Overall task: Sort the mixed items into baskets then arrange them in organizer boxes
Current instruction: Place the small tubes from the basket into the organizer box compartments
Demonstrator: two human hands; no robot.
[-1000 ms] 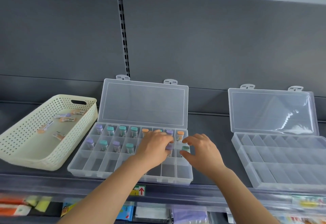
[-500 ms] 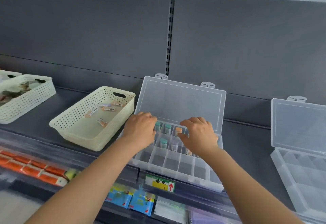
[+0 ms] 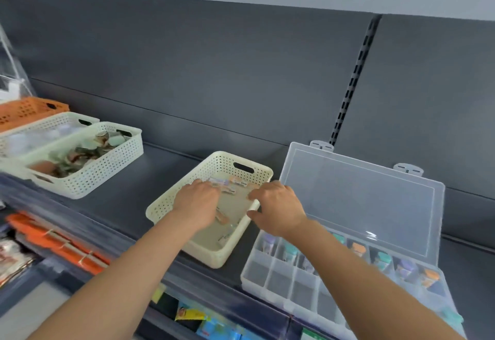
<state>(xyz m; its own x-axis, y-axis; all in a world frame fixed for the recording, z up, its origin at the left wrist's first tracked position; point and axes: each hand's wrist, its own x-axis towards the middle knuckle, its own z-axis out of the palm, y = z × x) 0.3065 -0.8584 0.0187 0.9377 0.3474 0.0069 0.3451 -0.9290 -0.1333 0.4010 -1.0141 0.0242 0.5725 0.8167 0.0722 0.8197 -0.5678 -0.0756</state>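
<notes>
A cream perforated basket (image 3: 176, 181) stands on the dark shelf, with a few small labelled tubes (image 3: 237, 183) at its far end and another tube (image 3: 222, 218) nearer me. My left hand (image 3: 197, 200) is inside the basket, fingers bent down over the far tubes and fingertips hidden. My right hand (image 3: 276, 206) hovers over the basket's right rim, fingers loosely curled, thumb spread, holding nothing. To the right lies the clear organizer box (image 3: 278, 278), lid (image 3: 361, 200) raised. Its back compartments hold tubes with teal (image 3: 290, 250), purple and orange caps.
At the left stands a white basket (image 3: 107, 168) full of mixed items, with another white basket (image 3: 34, 128) and an orange basket (image 3: 24, 109) behind it. The dark back panel closes off the shelf. Orange packets (image 3: 53, 240) lie on the lower shelf.
Both hands have left the organizer box and moved left into and over the cream basket. My view has swung left, bringing the other baskets into sight.
</notes>
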